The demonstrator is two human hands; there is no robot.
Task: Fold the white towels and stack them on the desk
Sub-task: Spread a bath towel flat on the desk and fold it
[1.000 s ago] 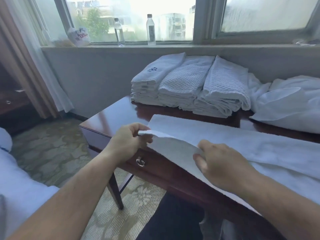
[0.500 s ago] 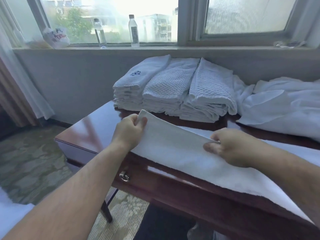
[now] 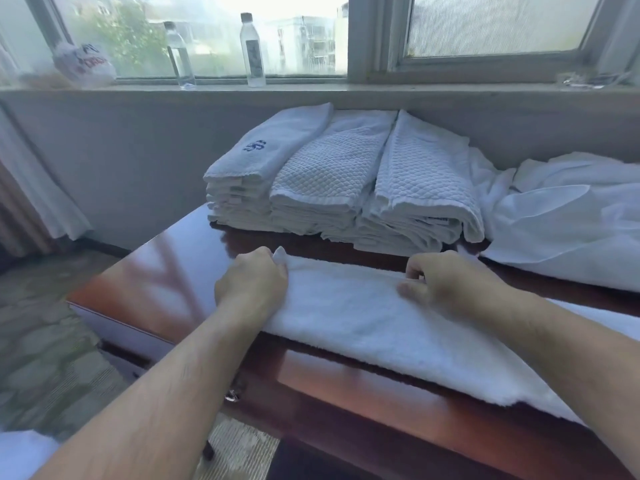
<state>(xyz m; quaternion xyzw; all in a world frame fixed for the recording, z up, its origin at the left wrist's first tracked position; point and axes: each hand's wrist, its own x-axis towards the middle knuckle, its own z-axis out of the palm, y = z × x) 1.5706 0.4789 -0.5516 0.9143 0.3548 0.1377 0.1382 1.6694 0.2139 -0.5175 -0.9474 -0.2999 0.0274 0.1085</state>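
1. The left hand point(image 3: 251, 284), at the frame's centre, is curled into a loose fist, its fingers pinching the towel's point(image 3: 363, 327) far left corner; a small tip of cloth pokes up above the knuckles.
2. The right hand point(image 3: 446, 282), right of centre, is also curled, fingertips pinching the same far edge further along. Both hands sit on the cloth.
3. The towel lies as a long, doubled strip on the desk point(image 3: 166, 282). Its long axis runs from the left hand toward the lower right of the frame, where the far end passes under the right forearm and out of sight. The near edge looks to overhang the desk's front slightly.
4. The relation that matters: most of the strip's length lies to the right of both hands, so the next fold probably brings one end across along that axis. The left hand holds the free end; the right hand sits near the middle, placed to act as a pivot.
5. Behind the hands, at upper centre, three stacks point(image 3: 332, 188) of folded towels stand side by side against the wall, just beyond the strip but not touching it.
6. An unfolded white heap point(image 3: 561, 216) lies at the right, beside the stacks.
7. Two bottles point(image 3: 252, 51) stand on the sill above.
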